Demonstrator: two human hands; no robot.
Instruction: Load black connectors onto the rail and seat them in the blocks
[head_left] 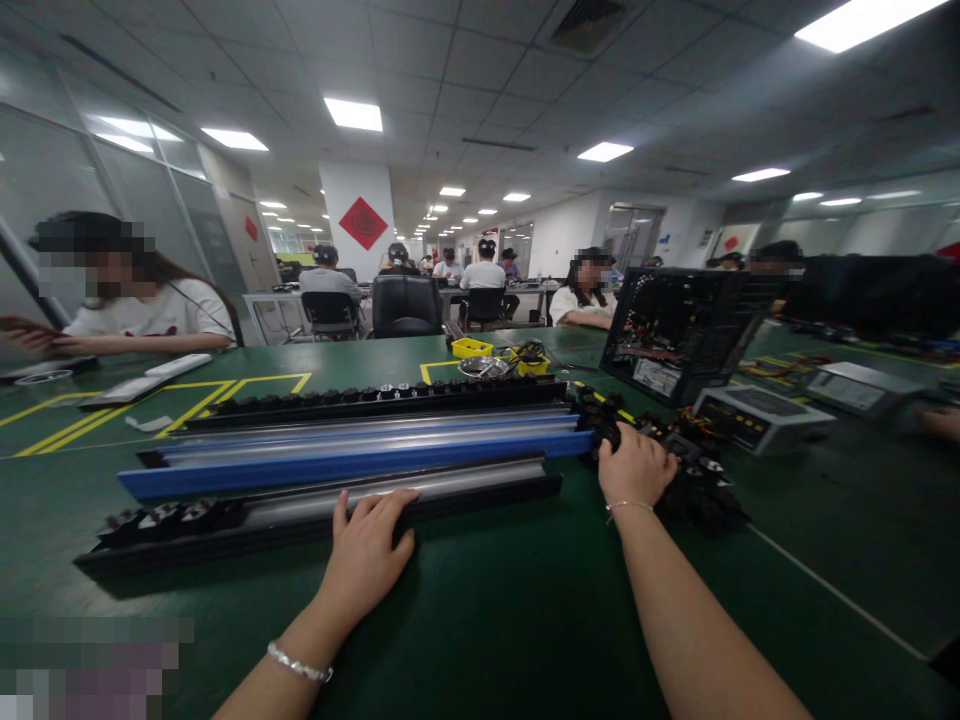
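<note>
My left hand (369, 550) lies with fingers spread on the near edge of a long black channel (480, 492) with a grey inside. Several small black parts with metal bits (161, 520) sit in the channel's left end. My right hand (634, 468) reaches into a heap of small black parts (701, 490), its fingers curled on one; the fingertips are partly hidden. Behind the near channel lie blue-edged channels (360, 455), the right end of one close to my right hand. Farther back, a black channel (390, 398) holds a row of similar black parts.
An open computer case (660, 335) stands beyond the heap, with power supply units (757, 418) to its right. A yellow bin (472, 348) and a metal dish (484, 368) sit at the back of the green table (510, 620). Co-workers sit around, one at left (150, 310).
</note>
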